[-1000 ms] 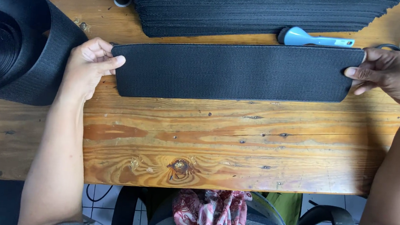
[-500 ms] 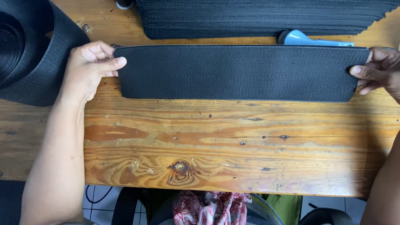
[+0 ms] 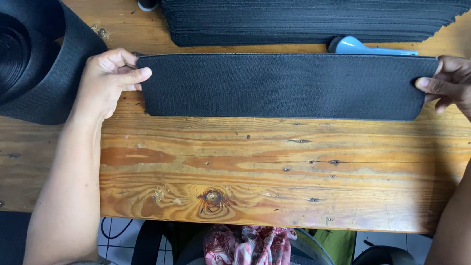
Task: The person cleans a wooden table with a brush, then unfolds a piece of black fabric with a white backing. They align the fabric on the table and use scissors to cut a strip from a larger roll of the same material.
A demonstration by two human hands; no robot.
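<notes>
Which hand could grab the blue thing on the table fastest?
Probably the right hand: it holds the black strip end right beside the blue tool. The left hand grips the far end.

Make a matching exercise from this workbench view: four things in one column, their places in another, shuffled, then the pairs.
1. black strip
2. webbing roll
3. blue tool
4. stack of cut strips

a. far edge of the wooden table
b. left end of the table
c. stretched between left hand and right hand
d. just behind the strip, right of centre

Pairs: 1-c, 2-b, 3-d, 4-a
</notes>
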